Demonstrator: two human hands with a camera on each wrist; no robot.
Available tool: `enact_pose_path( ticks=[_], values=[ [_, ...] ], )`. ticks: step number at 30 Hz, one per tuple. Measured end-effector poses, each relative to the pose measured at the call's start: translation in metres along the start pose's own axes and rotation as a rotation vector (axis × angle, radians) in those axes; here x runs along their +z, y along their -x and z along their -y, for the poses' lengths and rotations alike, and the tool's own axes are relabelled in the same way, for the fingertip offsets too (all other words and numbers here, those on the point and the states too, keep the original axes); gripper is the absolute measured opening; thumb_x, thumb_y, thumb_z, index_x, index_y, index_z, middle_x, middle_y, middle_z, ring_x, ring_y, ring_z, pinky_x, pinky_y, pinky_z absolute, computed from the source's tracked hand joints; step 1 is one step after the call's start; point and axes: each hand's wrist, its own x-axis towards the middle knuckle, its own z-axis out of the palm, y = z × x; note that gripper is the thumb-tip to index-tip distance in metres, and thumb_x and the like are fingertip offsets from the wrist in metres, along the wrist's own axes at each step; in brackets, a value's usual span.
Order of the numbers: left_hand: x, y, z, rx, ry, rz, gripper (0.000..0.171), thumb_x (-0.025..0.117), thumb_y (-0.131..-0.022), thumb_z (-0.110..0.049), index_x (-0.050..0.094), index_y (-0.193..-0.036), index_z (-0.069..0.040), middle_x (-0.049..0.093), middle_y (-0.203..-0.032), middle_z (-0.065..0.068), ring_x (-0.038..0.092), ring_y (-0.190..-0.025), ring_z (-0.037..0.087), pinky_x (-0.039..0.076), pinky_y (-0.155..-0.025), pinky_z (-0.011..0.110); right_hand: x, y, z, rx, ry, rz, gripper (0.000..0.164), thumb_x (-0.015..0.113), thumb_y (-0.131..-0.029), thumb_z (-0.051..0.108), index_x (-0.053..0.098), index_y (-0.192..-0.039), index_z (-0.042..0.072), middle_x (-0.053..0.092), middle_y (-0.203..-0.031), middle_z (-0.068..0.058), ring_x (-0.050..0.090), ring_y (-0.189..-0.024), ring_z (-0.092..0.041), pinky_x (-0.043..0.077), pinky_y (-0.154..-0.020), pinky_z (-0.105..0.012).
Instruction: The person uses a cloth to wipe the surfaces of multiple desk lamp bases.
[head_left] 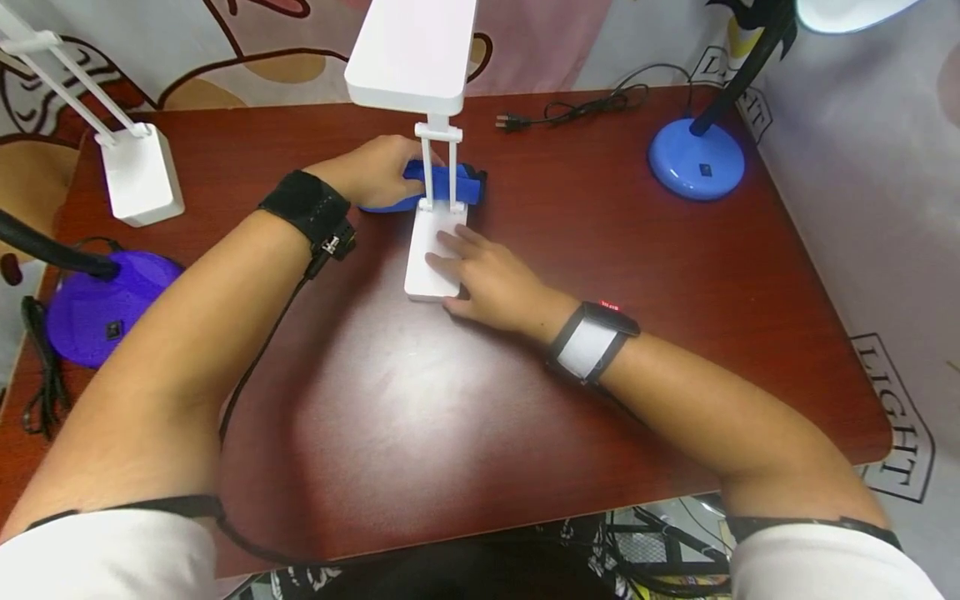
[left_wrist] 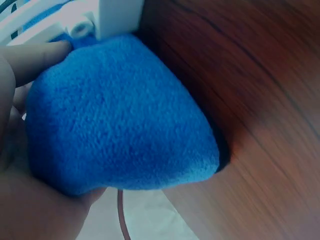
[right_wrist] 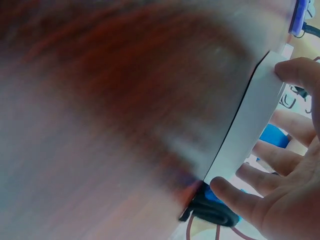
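Note:
A white desk lamp stands mid-table in the head view, with its base (head_left: pixel 431 254) below two thin posts and a broad head (head_left: pixel 412 54). Behind the posts, my left hand (head_left: pixel 382 171) grips a blue plush cloth (head_left: pixel 468 192) with dark trim. In the left wrist view the cloth (left_wrist: pixel 120 120) bulges out between thumb and fingers, close against the white lamp. My right hand (head_left: pixel 502 283) rests on the lamp base, its fingers spread over the top and the thumb at the near corner. The right wrist view shows those fingers along the base's side (right_wrist: pixel 250 115).
Another white lamp (head_left: pixel 142 175) stands at the back left. A purple lamp base (head_left: pixel 112 308) and coiled cord (head_left: pixel 47 392) are on the left. At the back right are a blue lamp base (head_left: pixel 696 158) and a black plug cord (head_left: pixel 600 104). A patterned curtain borders the table (head_left: pixel 637 400).

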Motion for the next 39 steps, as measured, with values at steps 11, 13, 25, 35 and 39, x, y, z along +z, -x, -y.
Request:
enact_pose_path(
  ticks=[11, 13, 25, 35, 39],
  values=[
    [-0.01, 0.044, 0.033, -0.15, 0.133, -0.264, 0.052, 0.06, -0.106, -0.019, 0.05, -0.155, -0.009, 0.052, -0.156, 0.022, 0.05, -0.143, 0.043, 0.036, -0.121, 0.06, 0.001, -0.013, 0.009, 0.07, 0.197, 0.083, 0.067, 0.066, -0.102, 0.043, 0.044, -0.16, 0.018, 0.042, -0.163, -0.022, 0.039, -0.149, -0.05, 0.044, -0.115, -0.059],
    [-0.012, 0.05, 0.037, -0.163, 0.134, -0.277, 0.051, 0.061, -0.105, -0.019, 0.05, -0.155, -0.009, 0.051, -0.156, 0.022, 0.05, -0.143, 0.043, 0.036, -0.12, 0.061, 0.001, -0.011, 0.001, 0.068, 0.229, 0.069, 0.064, 0.065, -0.103, 0.038, 0.045, -0.159, 0.015, 0.042, -0.162, -0.024, 0.04, -0.148, -0.051, 0.046, -0.113, -0.059],
    [-0.009, 0.058, 0.042, -0.155, 0.151, -0.309, 0.05, 0.064, -0.104, -0.016, 0.053, -0.152, -0.008, 0.052, -0.155, 0.022, 0.052, -0.142, 0.042, 0.038, -0.119, 0.059, -0.012, 0.018, -0.089, 0.246, 0.197, 0.092, 0.065, 0.052, -0.105, 0.019, 0.029, -0.164, 0.004, 0.027, -0.166, -0.032, 0.028, -0.152, -0.057, 0.033, -0.118, -0.07],
    [-0.004, 0.065, 0.04, -0.142, 0.187, -0.337, 0.049, 0.065, -0.103, -0.015, 0.054, -0.151, -0.009, 0.053, -0.155, 0.02, 0.051, -0.142, 0.042, 0.037, -0.12, 0.06, -0.034, 0.056, -0.179, 0.326, 0.163, 0.038, 0.06, 0.046, -0.105, 0.012, 0.029, -0.16, -0.005, 0.028, -0.162, -0.038, 0.023, -0.152, -0.058, 0.025, -0.12, -0.072],
    [-0.003, 0.068, 0.039, -0.122, 0.189, -0.358, 0.048, 0.066, -0.103, -0.013, 0.056, -0.149, -0.007, 0.055, -0.153, 0.02, 0.053, -0.14, 0.041, 0.038, -0.12, 0.058, -0.045, 0.061, -0.208, 0.33, 0.153, 0.057, 0.061, 0.045, -0.106, 0.011, 0.025, -0.161, -0.007, 0.025, -0.163, -0.04, 0.021, -0.154, -0.057, 0.02, -0.124, -0.068]
  ],
)
